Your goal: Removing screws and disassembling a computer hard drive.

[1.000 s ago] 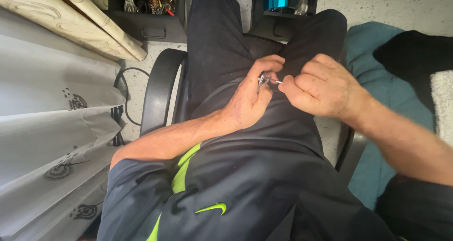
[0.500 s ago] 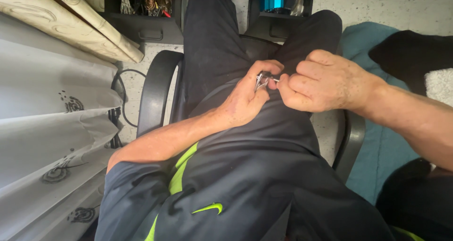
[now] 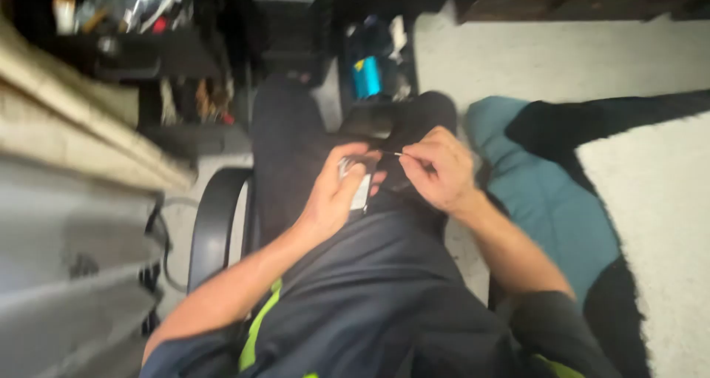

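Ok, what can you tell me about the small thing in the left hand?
The small object looks pale, whitish-grey and roughly oblong, blurred by camera motion. The left hand wraps around it above the lap. A thin, light strand runs from its top to the right hand, which pinches it. Its material can't be told.

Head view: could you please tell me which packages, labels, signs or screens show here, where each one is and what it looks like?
Small pale rectangular object, maybe a packet or label: in the left hand over the lap, grey-white, blurred.
Blue cylindrical container: on the floor beyond the knees, bright blue, blurred.
No signs or screens can be made out.
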